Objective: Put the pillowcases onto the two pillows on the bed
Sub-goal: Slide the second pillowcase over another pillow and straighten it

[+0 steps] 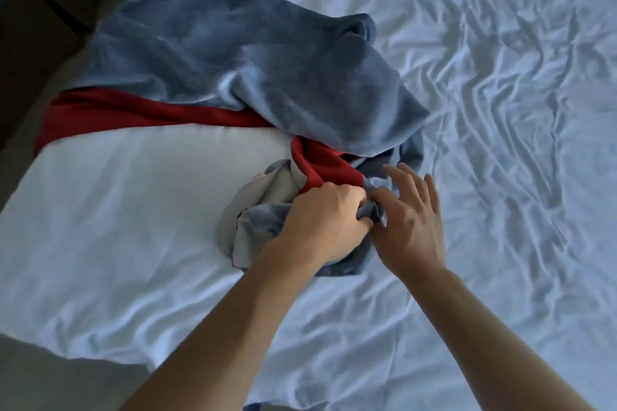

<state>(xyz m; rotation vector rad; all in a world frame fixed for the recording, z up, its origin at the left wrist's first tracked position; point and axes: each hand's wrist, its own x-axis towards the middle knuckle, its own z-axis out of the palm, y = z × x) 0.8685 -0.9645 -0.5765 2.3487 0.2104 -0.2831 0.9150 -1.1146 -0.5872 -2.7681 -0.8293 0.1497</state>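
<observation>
On the left half of the bed, a bare white pillow [127,210] lies flat on the wrinkled white sheet [500,143], its long side running toward the bed's left edge. A red cloth [140,115] stretches in a band along the pillow's far side and runs down to its right end. Beyond the red band, a blue-grey pillowcase [250,57] of soft, plush-looking fabric lies crumpled over a raised shape; whether a second pillow sits beneath it cannot be told. The loose lower part of this blue-grey fabric, together with a pale grey inner layer, is bunched at the right end of the white pillow.

The left hand [320,227] is clenched, fingers curled round a fold of the blue-grey pillowcase at that bunch, knuckles up. The right hand [410,220] sits just beside it, the two hands touching or nearly so. Its thumb presses against the same fold while the four fingers are spread and mostly straight, reaching toward the red cloth and the overhanging blue-grey edge; a full grip by this hand is not shown. Both forearms enter from the lower edge of the view.

A dark headboard or wall [40,10] borders the bed at upper left.
</observation>
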